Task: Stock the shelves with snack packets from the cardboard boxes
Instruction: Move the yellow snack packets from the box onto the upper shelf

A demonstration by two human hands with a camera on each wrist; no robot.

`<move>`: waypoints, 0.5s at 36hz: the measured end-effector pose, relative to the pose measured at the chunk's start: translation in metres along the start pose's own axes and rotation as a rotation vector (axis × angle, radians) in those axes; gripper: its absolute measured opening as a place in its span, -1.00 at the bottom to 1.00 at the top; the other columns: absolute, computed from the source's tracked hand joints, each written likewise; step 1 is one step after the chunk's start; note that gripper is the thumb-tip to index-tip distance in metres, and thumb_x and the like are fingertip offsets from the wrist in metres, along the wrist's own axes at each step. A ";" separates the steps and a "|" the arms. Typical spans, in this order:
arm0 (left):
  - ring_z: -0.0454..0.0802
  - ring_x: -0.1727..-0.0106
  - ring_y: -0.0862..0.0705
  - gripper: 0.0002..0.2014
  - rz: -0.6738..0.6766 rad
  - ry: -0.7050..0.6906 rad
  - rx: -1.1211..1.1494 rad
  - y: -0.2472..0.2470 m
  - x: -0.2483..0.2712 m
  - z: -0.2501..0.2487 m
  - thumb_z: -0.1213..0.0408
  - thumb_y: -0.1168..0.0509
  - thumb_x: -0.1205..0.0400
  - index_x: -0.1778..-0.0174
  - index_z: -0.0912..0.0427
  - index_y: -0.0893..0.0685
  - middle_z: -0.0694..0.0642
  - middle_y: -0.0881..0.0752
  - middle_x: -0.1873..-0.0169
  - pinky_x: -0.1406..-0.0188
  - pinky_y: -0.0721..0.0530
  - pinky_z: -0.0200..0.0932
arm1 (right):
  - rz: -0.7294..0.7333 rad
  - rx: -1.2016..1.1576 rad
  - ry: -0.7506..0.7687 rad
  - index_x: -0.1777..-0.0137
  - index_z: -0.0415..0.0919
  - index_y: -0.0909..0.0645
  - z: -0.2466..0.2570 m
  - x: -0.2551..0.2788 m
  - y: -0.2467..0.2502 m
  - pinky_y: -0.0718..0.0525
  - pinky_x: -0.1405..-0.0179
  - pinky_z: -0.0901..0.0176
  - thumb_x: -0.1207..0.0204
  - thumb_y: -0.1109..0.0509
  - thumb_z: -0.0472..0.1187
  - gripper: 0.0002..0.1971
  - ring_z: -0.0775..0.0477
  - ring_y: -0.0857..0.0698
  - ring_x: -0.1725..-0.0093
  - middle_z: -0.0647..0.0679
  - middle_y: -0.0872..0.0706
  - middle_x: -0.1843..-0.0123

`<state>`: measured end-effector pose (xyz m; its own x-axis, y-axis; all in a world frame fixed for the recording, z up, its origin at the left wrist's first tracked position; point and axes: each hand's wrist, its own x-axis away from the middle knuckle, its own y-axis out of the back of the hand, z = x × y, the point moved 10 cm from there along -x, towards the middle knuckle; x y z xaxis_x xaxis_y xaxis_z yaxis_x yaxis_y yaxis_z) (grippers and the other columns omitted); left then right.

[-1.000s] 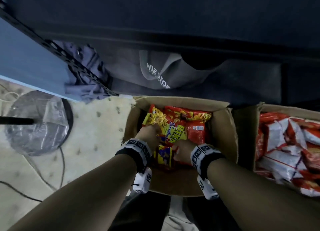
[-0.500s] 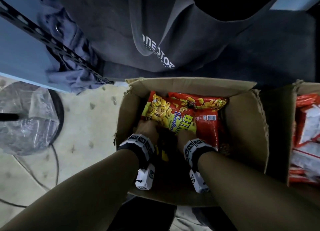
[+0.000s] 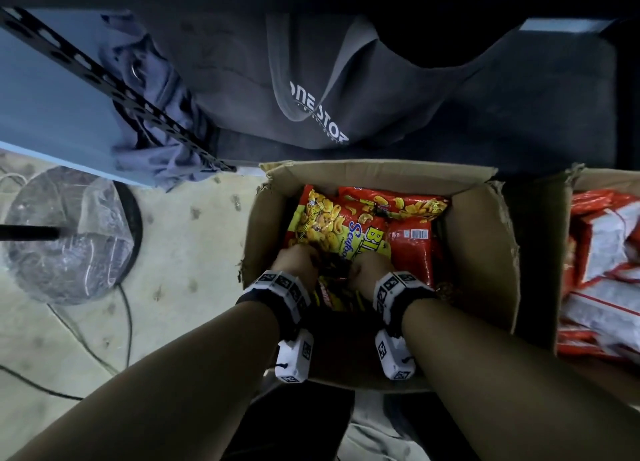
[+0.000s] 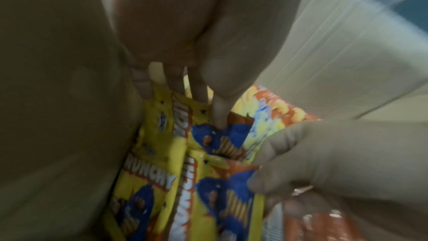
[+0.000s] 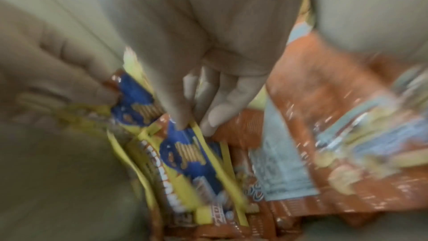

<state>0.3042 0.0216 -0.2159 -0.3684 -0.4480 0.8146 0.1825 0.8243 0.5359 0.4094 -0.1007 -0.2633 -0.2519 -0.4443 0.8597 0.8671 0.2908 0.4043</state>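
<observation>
An open cardboard box on the floor holds large red-and-yellow snack packets at the back and small yellow-and-blue packets at the front. Both hands are down inside the box, side by side over the small packets. My left hand reaches behind a yellow packet and its thumb presses the front. My right hand pinches the top edge of a neighbouring yellow-and-blue packet between thumb and fingers. Fingertips of both are partly buried among the packets.
A second box with red-and-white packets stands to the right. A dark slotted shelf upright and blue panel are at the left, a grey printed bag beyond the box. A plastic-wrapped stand base and cables lie on the floor.
Both hands have gone deeper into the front of the box and closed on the small yellow packets. The head view has tilted, so the box sits lower in the picture.
</observation>
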 end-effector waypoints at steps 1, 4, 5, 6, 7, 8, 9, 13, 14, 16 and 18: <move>0.06 -0.09 -0.74 -0.75 0.003 0.000 0.001 0.004 0.007 -0.001 0.35 -0.32 -0.70 -0.19 -0.02 -0.81 0.09 -0.79 -0.18 0.00 -0.67 -0.15 | -0.008 -0.038 0.011 0.06 -0.29 -0.84 0.003 0.011 0.007 -0.77 -0.06 0.10 -0.54 -0.58 -0.27 -0.92 -0.16 -0.79 -0.02 -0.14 -0.83 0.02; 0.07 -0.16 -0.74 -0.76 -0.009 -0.004 -0.009 0.024 0.037 -0.010 0.30 -0.33 -0.71 -0.19 -0.09 -0.80 0.04 -0.78 -0.19 -0.14 -0.69 -0.09 | -0.094 -0.142 0.044 0.23 -0.12 -0.76 0.011 0.054 0.032 -0.70 0.06 0.17 -0.48 -0.64 -0.29 -0.87 0.02 -0.70 0.13 0.07 -0.74 0.14; 0.08 -0.19 -0.73 -0.76 -0.027 0.011 -0.016 0.033 0.049 -0.012 0.26 -0.34 -0.70 -0.18 -0.16 -0.80 0.01 -0.79 -0.18 -0.25 -0.69 0.03 | -0.123 -0.161 0.056 0.29 -0.09 -0.72 0.013 0.069 0.041 -0.71 0.09 0.14 -0.47 -0.65 -0.30 -0.81 0.03 -0.70 0.15 0.11 -0.72 0.18; 0.09 -0.22 -0.72 -0.77 -0.049 0.028 -0.013 0.043 0.062 -0.014 0.21 -0.35 -0.70 -0.16 -0.22 -0.79 -0.03 -0.79 -0.16 -0.35 -0.64 0.17 | -0.142 -0.163 0.076 0.31 -0.08 -0.71 0.018 0.082 0.050 -0.70 0.11 0.14 -0.48 -0.63 -0.31 -0.78 0.01 -0.72 0.13 0.11 -0.72 0.20; 0.09 -0.24 -0.71 -0.78 -0.065 0.048 -0.012 0.055 0.076 -0.017 0.17 -0.37 -0.69 -0.14 -0.26 -0.79 -0.06 -0.79 -0.15 -0.42 -0.58 0.29 | -0.158 -0.154 0.091 0.31 -0.09 -0.71 0.023 0.097 0.059 -0.66 0.13 0.18 -0.50 -0.61 -0.32 -0.79 -0.01 -0.74 0.10 0.09 -0.72 0.20; 0.09 -0.27 -0.70 -0.80 -0.077 0.053 -0.016 0.066 0.090 -0.021 0.14 -0.38 -0.68 -0.13 -0.27 -0.79 -0.07 -0.79 -0.15 -0.46 -0.52 0.33 | -0.177 -0.152 0.112 0.28 -0.10 -0.72 0.028 0.111 0.069 -0.59 0.15 0.26 -0.51 -0.59 -0.32 -0.81 0.00 -0.73 0.08 0.07 -0.72 0.18; 0.09 -0.27 -0.69 -0.82 -0.082 0.056 -0.022 0.077 0.104 -0.025 0.12 -0.40 -0.67 -0.11 -0.28 -0.80 -0.09 -0.79 -0.15 -0.48 -0.48 0.32 | -0.197 -0.155 0.116 0.26 -0.11 -0.71 0.034 0.129 0.082 -0.53 0.21 0.33 -0.53 -0.58 -0.31 -0.82 0.03 -0.71 0.09 0.06 -0.71 0.16; 0.03 -0.04 -0.66 -0.89 -0.106 0.006 -0.009 0.130 0.164 -0.049 0.09 -0.39 -0.65 0.18 -0.20 -0.75 -0.15 -0.74 0.10 -0.36 -0.58 0.16 | -0.226 -0.160 0.138 0.31 -0.03 -0.62 0.056 0.200 0.134 -0.51 0.25 0.29 -0.57 -0.55 -0.25 -0.75 0.07 -0.65 0.14 0.12 -0.69 0.20; 0.02 0.01 -0.64 -0.85 -0.118 0.007 -0.008 0.141 0.178 -0.053 0.08 -0.38 -0.65 0.25 -0.20 -0.71 -0.15 -0.72 0.15 -0.31 -0.63 0.13 | -0.233 -0.157 0.146 0.31 -0.03 -0.63 0.063 0.218 0.147 -0.51 0.24 0.24 -0.56 -0.56 -0.23 -0.76 0.07 -0.65 0.16 0.13 -0.69 0.23; 0.02 0.05 -0.69 -0.80 -0.146 -0.006 -0.006 0.166 0.205 -0.062 0.02 -0.38 -0.63 0.34 -0.24 -0.64 -0.13 -0.76 0.13 -0.17 -0.69 0.03 | -0.268 -0.141 0.162 0.28 -0.06 -0.66 0.077 0.255 0.176 -0.56 0.27 0.21 -0.53 -0.59 -0.20 -0.80 0.05 -0.67 0.19 0.12 -0.71 0.25; 0.00 0.08 -0.73 -0.78 -0.186 -0.034 0.014 0.196 0.235 -0.074 0.02 -0.40 -0.60 0.37 -0.24 -0.62 -0.11 -0.79 0.12 -0.02 -0.70 -0.08 | -0.327 -0.105 0.180 0.24 -0.05 -0.71 0.092 0.295 0.208 -0.58 0.25 0.34 -0.51 -0.60 -0.15 -0.85 0.09 -0.66 0.19 0.11 -0.75 0.21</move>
<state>0.3205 0.0524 0.0972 -0.4254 -0.5812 0.6937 0.0961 0.7331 0.6733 0.4757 -0.0935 0.1033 -0.4512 -0.6434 0.6185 0.7952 0.0247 0.6058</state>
